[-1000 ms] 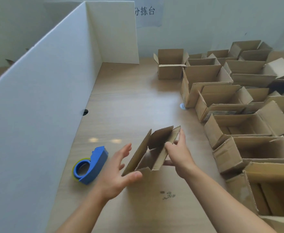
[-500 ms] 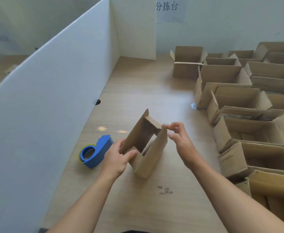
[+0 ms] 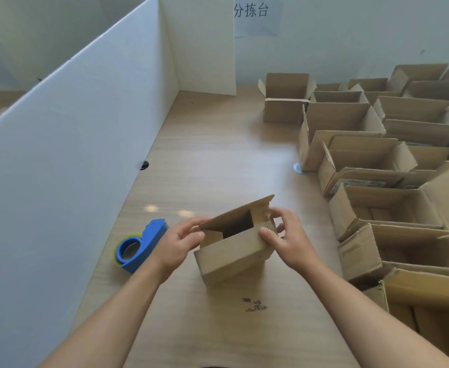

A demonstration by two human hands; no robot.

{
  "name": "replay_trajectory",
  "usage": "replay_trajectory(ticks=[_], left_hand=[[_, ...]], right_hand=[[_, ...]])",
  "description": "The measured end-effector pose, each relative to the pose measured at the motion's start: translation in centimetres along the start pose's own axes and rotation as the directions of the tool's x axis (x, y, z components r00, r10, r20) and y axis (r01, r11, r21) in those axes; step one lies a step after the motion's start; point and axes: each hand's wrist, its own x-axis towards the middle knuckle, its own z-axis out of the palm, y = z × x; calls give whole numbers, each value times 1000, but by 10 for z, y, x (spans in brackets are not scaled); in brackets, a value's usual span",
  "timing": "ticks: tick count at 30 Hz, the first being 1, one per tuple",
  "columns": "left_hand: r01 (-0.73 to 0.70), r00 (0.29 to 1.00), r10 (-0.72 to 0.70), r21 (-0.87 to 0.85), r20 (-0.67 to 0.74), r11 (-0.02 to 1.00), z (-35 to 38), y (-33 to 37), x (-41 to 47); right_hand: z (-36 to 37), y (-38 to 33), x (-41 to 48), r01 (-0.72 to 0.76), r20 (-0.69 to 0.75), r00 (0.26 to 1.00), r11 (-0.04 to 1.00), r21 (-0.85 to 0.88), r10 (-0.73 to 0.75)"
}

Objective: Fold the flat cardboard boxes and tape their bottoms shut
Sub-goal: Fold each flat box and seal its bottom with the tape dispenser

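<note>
Just below centre of the frame, on the wooden table [image 3: 212, 160]: one small cardboard box [image 3: 231, 252], squared up and resting tilted, open end turned up toward the person. The flaps are half folded. One long flap stands raised at the far side, a short flap is turned inward at the left, and a dark gap shows between them. Judged to be the bottom end, being closed ahead of taping.

Left hand [image 3: 176, 244]: grips the box's left end, fingers curled at the short flap. Right hand [image 3: 291, 239]: grips the right end, thumb pressed on the near wall, fingers curled round the right flap. A hold from both ends probably keeps the walls square while the flaps go down.

Blue tape dispenser [image 3: 142, 244]: lies on the table just left of the left hand, untouched. Likely parked there to be grabbed once the flaps meet. No tape is visible on this box.

Right side of the frame: erected boxes [image 3: 372, 158] in close rows, open tops up. Presumably done stock, kept off the working patch.

Left side: white partition [image 3: 58, 160] along the table edge. Top centre: paper sign [image 3: 255, 14] on the wall.
</note>
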Motion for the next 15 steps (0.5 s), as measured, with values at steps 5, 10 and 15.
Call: replay_trajectory(ticks=[5,10,15], left_hand=[[-153,987,135,261,86,953,0,-7,-5],[-240,962,271,566,31,788,1,-35,-3],[-163,969,235,528,-72,834,16,-31,7]], right_hand=[[13,-4,0,-92,27,996,994,57,90],[10,3,-1,-67,77,995,996,52,62],[15,6,-3,-75,-3,997,995,59,75]])
